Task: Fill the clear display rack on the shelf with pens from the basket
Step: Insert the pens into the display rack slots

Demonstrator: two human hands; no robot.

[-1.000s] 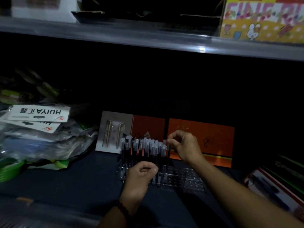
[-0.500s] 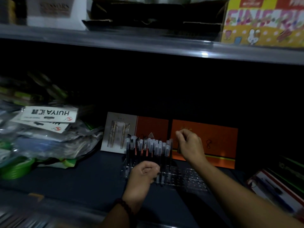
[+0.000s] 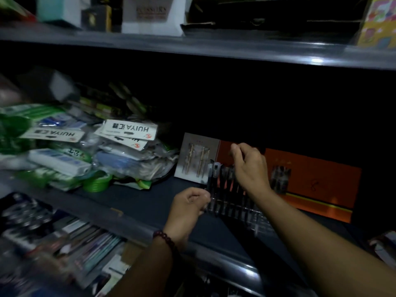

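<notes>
The clear display rack (image 3: 260, 224) stands on the dark shelf (image 3: 150, 202), with several dark pens (image 3: 216, 179) upright in its back rows. My left hand (image 3: 187, 211) is curled at the rack's front left corner and grips its edge. Above the row of pens, my right hand (image 3: 250, 168) has thumb and forefinger pinched on what looks like a pen top; the dim light hides the detail. The basket is out of view.
Orange and grey gift boxes (image 3: 310, 181) lean behind the rack. A heap of bagged stationery (image 3: 90, 155) fills the shelf's left side. An upper shelf edge (image 3: 192, 48) runs overhead. Below, a lower shelf holds packs of pens (image 3: 81, 249).
My right hand moved left, from the right end of the pen row to over its middle. My left hand stays at the rack's front. The view swung left and down.
</notes>
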